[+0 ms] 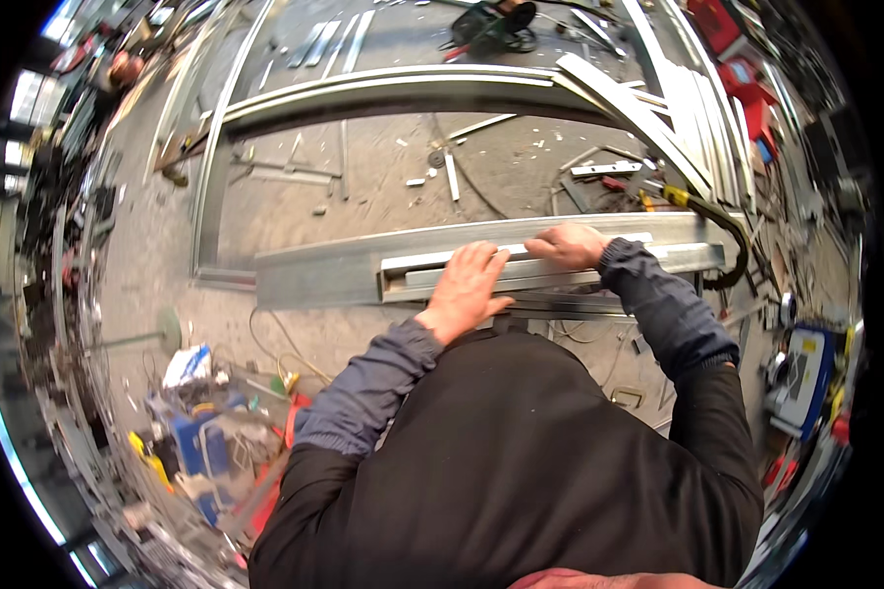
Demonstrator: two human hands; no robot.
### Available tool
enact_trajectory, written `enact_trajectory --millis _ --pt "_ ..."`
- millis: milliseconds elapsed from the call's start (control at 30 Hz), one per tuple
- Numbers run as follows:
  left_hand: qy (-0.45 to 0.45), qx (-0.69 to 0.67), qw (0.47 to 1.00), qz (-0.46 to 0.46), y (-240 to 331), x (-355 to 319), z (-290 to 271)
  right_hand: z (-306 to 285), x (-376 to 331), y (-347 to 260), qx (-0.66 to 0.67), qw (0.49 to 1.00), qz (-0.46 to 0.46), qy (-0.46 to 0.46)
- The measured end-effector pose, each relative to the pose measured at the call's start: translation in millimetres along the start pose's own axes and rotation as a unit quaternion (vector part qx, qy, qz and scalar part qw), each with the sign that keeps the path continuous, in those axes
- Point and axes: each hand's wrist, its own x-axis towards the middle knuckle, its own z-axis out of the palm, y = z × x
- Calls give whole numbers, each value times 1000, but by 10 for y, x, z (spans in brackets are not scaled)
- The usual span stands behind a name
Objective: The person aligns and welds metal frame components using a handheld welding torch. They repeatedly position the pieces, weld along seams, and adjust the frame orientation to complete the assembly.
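Across the frame in front of me lies a wide grey metal beam [309, 273]. On it rests a shorter metal channel [690, 258], its open end to the left, with a narrower metal strip [425, 278] along it. My left hand [467, 287] lies over the channel and strip near that end, fingers stretched out and slightly apart. Farther right, my right hand [572, 245] is closed over the upper edge of the strip and channel, fingers curled. Its fingertips are partly hidden, so the exact grip is unclear.
Beyond the beam stands a large rectangular metal frame [383, 80], with long metal strips [638, 123] piled at its right corner. A black-and-yellow clamp-like tool [732, 236] is at the beam's right end. Blue and red tools [201, 442] clutter the lower left; a blue-and-white machine [803, 383] stands right.
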Motion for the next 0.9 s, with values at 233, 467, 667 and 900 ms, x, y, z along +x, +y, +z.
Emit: enact_trajectory --millis 233,467,667,900 --pt "-12 84 996 -36 -173 140 367 245 44 107 -112 983 -45 137" --pt "-32 101 993 -51 -137 214 356 453 -55 171 -128 964 -59 224" --pt "-42 127 989 -64 -138 217 345 464 -204 202 -125 934 -49 332" --pt "-45 131 988 -65 -104 189 372 664 -1182 1295 -105 815 299 484"
